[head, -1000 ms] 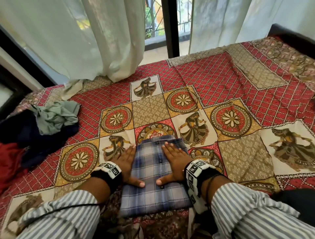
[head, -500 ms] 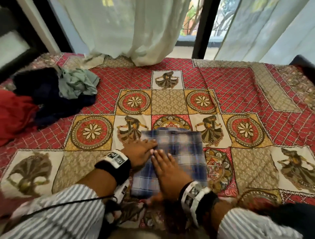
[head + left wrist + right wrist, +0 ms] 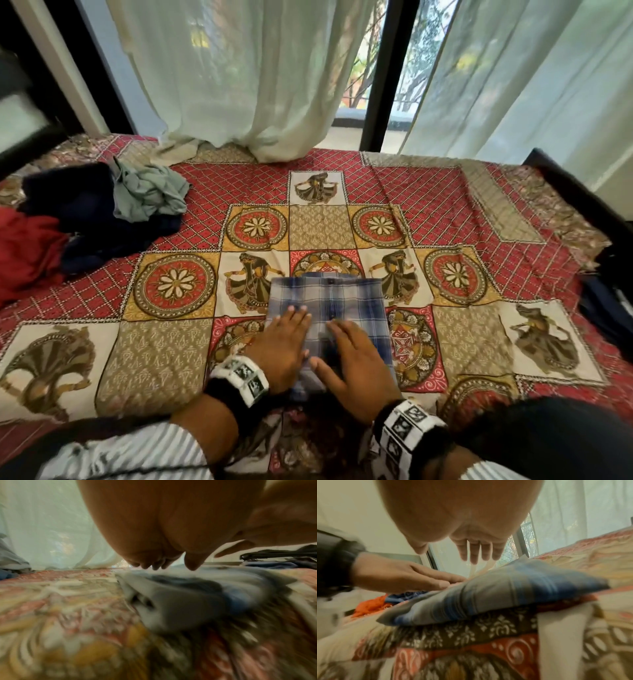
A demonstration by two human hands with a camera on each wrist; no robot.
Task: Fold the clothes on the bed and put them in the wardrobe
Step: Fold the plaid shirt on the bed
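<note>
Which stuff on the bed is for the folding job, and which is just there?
For the job:
- folded plaid shirt, under the left hand and right hand
- unfolded clothes pile

Just there:
- patterned bedspread
- curtains
- dark things at the bed's right edge

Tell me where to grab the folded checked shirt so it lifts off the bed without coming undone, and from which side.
Probably by its two long side edges, one hand from each side. The checked shirt lies flat as a neat rectangle on the bedspread, with the left hand and right hand resting open on its near half. Sliding fingers under both sides should keep the layers together.
</note>
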